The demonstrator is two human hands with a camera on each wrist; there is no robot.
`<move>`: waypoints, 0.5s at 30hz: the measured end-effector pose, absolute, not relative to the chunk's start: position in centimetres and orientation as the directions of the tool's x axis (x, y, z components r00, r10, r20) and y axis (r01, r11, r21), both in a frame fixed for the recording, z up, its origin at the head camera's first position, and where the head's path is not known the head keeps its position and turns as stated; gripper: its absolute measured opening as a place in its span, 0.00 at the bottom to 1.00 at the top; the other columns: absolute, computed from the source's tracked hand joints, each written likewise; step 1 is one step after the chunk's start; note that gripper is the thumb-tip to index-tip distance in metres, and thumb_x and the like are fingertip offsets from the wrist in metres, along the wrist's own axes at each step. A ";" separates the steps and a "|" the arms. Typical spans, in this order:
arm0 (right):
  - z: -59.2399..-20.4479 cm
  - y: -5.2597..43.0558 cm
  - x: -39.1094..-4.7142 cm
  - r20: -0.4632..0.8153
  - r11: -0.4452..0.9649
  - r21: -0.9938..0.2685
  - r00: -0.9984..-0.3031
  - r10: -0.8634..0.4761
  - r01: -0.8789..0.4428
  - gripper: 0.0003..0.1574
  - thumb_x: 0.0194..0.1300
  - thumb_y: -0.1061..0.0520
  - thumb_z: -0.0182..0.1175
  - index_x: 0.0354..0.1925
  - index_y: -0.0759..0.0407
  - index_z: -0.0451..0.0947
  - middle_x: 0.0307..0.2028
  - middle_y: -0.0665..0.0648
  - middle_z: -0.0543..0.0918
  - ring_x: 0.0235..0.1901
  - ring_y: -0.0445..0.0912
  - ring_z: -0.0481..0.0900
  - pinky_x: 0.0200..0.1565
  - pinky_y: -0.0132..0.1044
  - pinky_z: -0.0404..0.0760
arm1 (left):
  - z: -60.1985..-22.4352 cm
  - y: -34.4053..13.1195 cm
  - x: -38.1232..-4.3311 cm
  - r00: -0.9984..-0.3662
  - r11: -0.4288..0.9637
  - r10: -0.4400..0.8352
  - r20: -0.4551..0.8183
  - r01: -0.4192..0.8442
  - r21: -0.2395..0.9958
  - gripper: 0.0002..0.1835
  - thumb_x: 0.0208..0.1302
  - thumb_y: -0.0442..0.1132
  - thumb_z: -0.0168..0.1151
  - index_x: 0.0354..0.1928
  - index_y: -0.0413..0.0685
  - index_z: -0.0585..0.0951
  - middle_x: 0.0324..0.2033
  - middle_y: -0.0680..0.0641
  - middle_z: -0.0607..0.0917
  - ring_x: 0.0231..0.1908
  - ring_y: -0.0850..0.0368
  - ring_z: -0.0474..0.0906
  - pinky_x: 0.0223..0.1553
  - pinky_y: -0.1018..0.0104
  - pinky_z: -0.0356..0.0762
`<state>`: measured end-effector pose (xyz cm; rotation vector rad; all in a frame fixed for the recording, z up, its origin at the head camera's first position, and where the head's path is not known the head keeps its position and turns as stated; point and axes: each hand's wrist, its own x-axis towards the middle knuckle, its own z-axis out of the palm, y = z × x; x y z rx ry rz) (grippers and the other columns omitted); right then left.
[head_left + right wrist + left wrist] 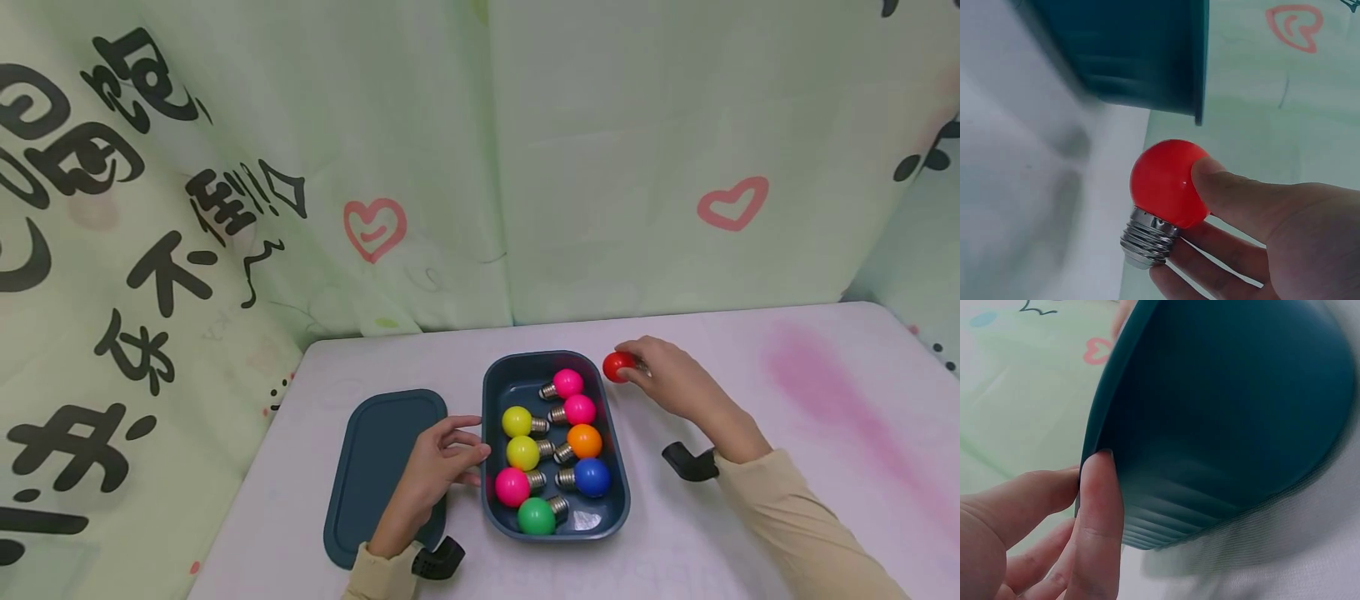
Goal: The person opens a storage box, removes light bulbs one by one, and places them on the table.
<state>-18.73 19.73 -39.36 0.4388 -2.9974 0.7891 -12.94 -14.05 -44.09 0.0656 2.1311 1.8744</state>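
Observation:
My right hand (670, 377) pinches a red light bulb (1169, 181) with a silver screw base, just beyond the far right corner of a dark blue tray (622, 502). In the right wrist view the thumb lies on the red globe and fingers support it from behind, near the base. My left hand (438, 471) holds the tray's left rim, thumb (1100, 494) against the outer wall. Inside the tray lie several bulbs in two columns: pink (567, 382), yellow (517, 422), orange (584, 441), blue (592, 477) and green (537, 517).
A flat dark blue lid (390, 442) lies left of the tray, partly under the left hand and forearm. The white table (705, 533) has a pink smear on its right side. A printed curtain (600, 167) hangs behind the far edge.

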 end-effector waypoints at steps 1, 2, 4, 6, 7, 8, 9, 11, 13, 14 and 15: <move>-39.5 19.8 -18.8 0.077 0.835 -0.481 -0.962 -0.262 -0.266 0.27 0.64 0.61 0.67 0.58 0.73 0.75 0.49 0.71 0.81 0.48 0.62 0.79 0.53 0.58 0.81 | -44.1 -14.0 -12.9 -0.953 0.145 0.231 -0.194 -0.163 0.976 0.28 0.62 0.39 0.70 0.63 0.41 0.75 0.39 0.45 0.83 0.31 0.57 0.85 0.34 0.63 0.87; -39.7 19.8 -18.9 0.072 0.837 -0.482 -0.963 -0.258 -0.260 0.27 0.64 0.61 0.67 0.58 0.74 0.75 0.49 0.71 0.81 0.48 0.62 0.79 0.53 0.58 0.81 | -44.0 -14.0 -12.9 -0.953 0.144 0.231 -0.194 -0.163 0.976 0.28 0.62 0.39 0.70 0.63 0.41 0.75 0.39 0.45 0.83 0.31 0.57 0.85 0.34 0.63 0.87; -40.0 19.9 -19.1 0.062 0.838 -0.485 -0.966 -0.250 -0.248 0.27 0.64 0.61 0.67 0.58 0.74 0.74 0.49 0.71 0.81 0.48 0.63 0.78 0.53 0.59 0.81 | -44.0 -14.0 -12.9 -0.953 0.141 0.231 -0.195 -0.165 0.976 0.28 0.62 0.39 0.70 0.63 0.41 0.75 0.39 0.45 0.83 0.31 0.58 0.85 0.34 0.63 0.87; -40.3 20.0 -19.2 0.060 0.839 -0.486 -0.967 -0.247 -0.244 0.27 0.64 0.61 0.67 0.57 0.74 0.74 0.49 0.71 0.81 0.48 0.63 0.78 0.54 0.59 0.80 | -44.0 -14.0 -12.9 -0.953 0.139 0.232 -0.196 -0.167 0.976 0.28 0.62 0.40 0.71 0.63 0.41 0.75 0.39 0.46 0.83 0.31 0.58 0.85 0.34 0.63 0.87; -40.5 20.0 -19.2 0.061 0.839 -0.487 -0.967 -0.246 -0.244 0.27 0.64 0.61 0.67 0.57 0.74 0.74 0.49 0.72 0.81 0.48 0.63 0.78 0.54 0.59 0.80 | -44.0 -14.0 -12.9 -0.953 0.137 0.232 -0.195 -0.166 0.976 0.28 0.62 0.39 0.71 0.63 0.41 0.75 0.38 0.46 0.83 0.31 0.58 0.85 0.34 0.64 0.87; -40.7 20.1 -19.3 0.062 0.839 -0.487 -0.967 -0.246 -0.245 0.27 0.64 0.61 0.67 0.57 0.75 0.74 0.49 0.72 0.81 0.48 0.63 0.78 0.54 0.60 0.80 | -44.0 -14.1 -12.9 -0.953 0.136 0.233 -0.194 -0.166 0.977 0.29 0.62 0.39 0.71 0.63 0.41 0.75 0.38 0.46 0.83 0.31 0.58 0.85 0.34 0.64 0.87; -40.8 20.1 -19.4 0.064 0.838 -0.487 -0.967 -0.247 -0.246 0.27 0.64 0.61 0.67 0.57 0.75 0.74 0.49 0.72 0.81 0.48 0.63 0.78 0.54 0.60 0.80 | -44.1 -14.1 -12.9 -0.953 0.135 0.233 -0.193 -0.165 0.977 0.29 0.62 0.39 0.70 0.63 0.41 0.75 0.38 0.46 0.83 0.31 0.58 0.85 0.34 0.63 0.87; -41.1 20.2 -19.5 0.069 0.838 -0.485 -0.966 -0.248 -0.249 0.27 0.64 0.61 0.66 0.57 0.76 0.74 0.49 0.73 0.81 0.48 0.64 0.78 0.55 0.60 0.79 | -44.1 -14.1 -12.9 -0.953 0.135 0.234 -0.191 -0.163 0.977 0.29 0.62 0.39 0.70 0.64 0.41 0.74 0.38 0.46 0.83 0.31 0.58 0.85 0.34 0.63 0.87; -41.3 20.3 -19.6 0.067 0.839 -0.485 -0.968 -0.243 -0.245 0.27 0.64 0.61 0.66 0.57 0.76 0.74 0.49 0.73 0.81 0.49 0.65 0.78 0.55 0.61 0.79 | -44.2 -14.1 -12.9 -0.953 0.136 0.234 -0.191 -0.162 0.977 0.29 0.62 0.39 0.70 0.64 0.41 0.74 0.39 0.46 0.83 0.31 0.58 0.85 0.34 0.63 0.87; -41.4 20.3 -19.7 0.065 0.840 -0.485 -0.968 -0.242 -0.242 0.28 0.64 0.61 0.66 0.57 0.76 0.74 0.49 0.73 0.81 0.49 0.65 0.78 0.55 0.61 0.78 | -44.2 -14.1 -12.9 -0.953 0.137 0.234 -0.192 -0.163 0.977 0.29 0.62 0.39 0.70 0.64 0.41 0.74 0.39 0.46 0.83 0.31 0.58 0.85 0.34 0.63 0.87; -41.5 20.3 -19.8 0.062 0.841 -0.485 -0.969 -0.239 -0.239 0.28 0.64 0.61 0.66 0.57 0.76 0.74 0.50 0.74 0.80 0.50 0.65 0.77 0.56 0.61 0.78 | -44.2 -14.1 -13.0 -0.953 0.138 0.233 -0.193 -0.164 0.977 0.29 0.62 0.39 0.70 0.64 0.41 0.74 0.39 0.46 0.83 0.31 0.58 0.85 0.34 0.63 0.87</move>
